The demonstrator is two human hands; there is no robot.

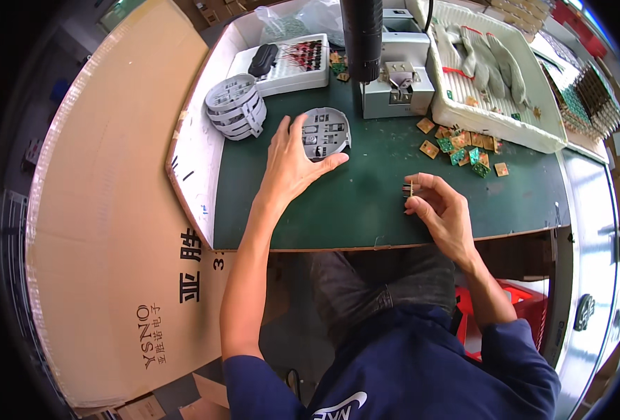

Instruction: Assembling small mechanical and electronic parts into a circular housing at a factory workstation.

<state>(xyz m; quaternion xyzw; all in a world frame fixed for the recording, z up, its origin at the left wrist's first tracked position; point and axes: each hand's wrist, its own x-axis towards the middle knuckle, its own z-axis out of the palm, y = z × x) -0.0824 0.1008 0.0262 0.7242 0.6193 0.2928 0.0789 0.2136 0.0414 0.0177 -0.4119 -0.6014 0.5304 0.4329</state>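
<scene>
My left hand (289,164) is spread at the near left edge of a round light-grey plastic housing (334,128). Its fingers are apart, with the thumb along the near rim; whether they press on the rim I cannot tell. Small parts and cutouts show inside the housing, which lies on the green work mat (355,210). To the right, above the mat, my right hand (439,210) pinches a small circuit board (411,190) between thumb and fingers. This board is seen edge-on, and short dark parts stick out from its left side.
Similar grey housings (236,108) stand stacked at the left. Behind them is a white tray (292,84) with red and black wired parts. A dark cylinder (362,42) hangs before a grey machine (397,94). Loose circuit boards (474,148) lie near a white bin (492,124) holding gloves (488,63).
</scene>
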